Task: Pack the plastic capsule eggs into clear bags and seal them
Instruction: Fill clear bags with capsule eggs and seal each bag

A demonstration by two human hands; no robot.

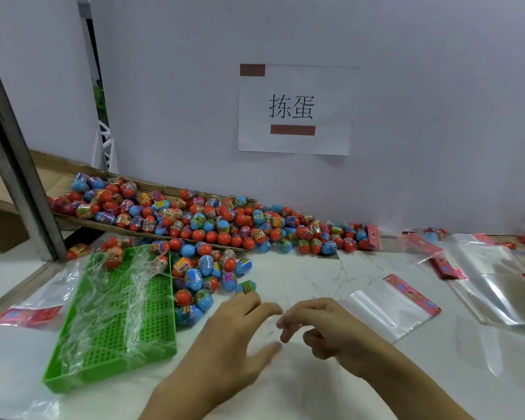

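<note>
- Head view, nearest: left hand (pixel 225 334) and right hand (pixel 325 328) hover low over the tabletop (pixel 300 277), almost meeting; left fingers (pixel 264 309) loosely spread, right fingers (pixel 288 324) loosely curled, neither holding anything I can make out.
- At 9 o'clock of the hands, a green tray (pixel 115 313) holds clear strips, probably peeled bag liners.
- At 3 o'clock lies an empty bag (pixel 388 304), mouth toward the hands, likely next to fill.
- At 11 o'clock, eggs (pixel 206 277) lie within easy reach; the main pile (pixel 225 222) spills from a cardboard flap (pixel 73 221) by the wall.
- More bags (pixel 491 280) are stacked at 2 o'clock.
</note>
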